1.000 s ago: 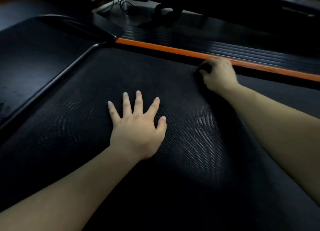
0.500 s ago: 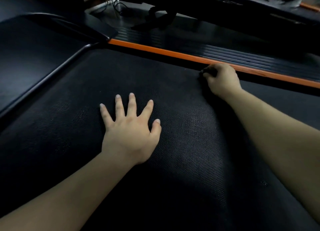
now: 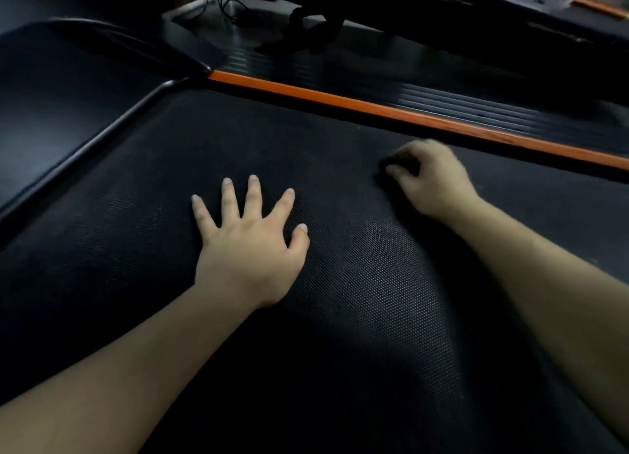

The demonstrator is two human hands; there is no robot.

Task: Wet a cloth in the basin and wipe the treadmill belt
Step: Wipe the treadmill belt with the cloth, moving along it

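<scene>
1. Treadmill belt (image 3: pixel 357 317): black, finely dimpled surface, filling most of the head view. We see a paler sheen on it between the 2 forearms.

2. Left hand (image 3: pixel 250 246): ours, laid flat on the belt, palm down, all 5 digits spread apart and gripping nothing.

3. Right hand (image 3: pixel 432 177): curled into a loose fist and pressed on the belt, near the far edge. It is motion-blurred.

4. Cloth (image 3: pixel 391 162): dark, bunched under the curled fingers (image 3: pixel 403 174) of the right hand, only a small part showing at the knuckle side. Against the black belt we cannot tell its full outline, nor whether it is wet.

5. Orange strip (image 3: pixel 374 108): runs diagonally along the far edge of the belt, just beyond the right hand and not touching it.

6. Ribbed side rail (image 3: pixel 442 94): dark, grooved, directly behind the orange strip.

7. Black curved trim (image 3: pixel 112 130): borders the belt at the left, meeting the orange strip at the corner.

8. Cables (image 3: pixel 226 2): thin, tangled, at the top beyond the rail, dimly lit.
</scene>
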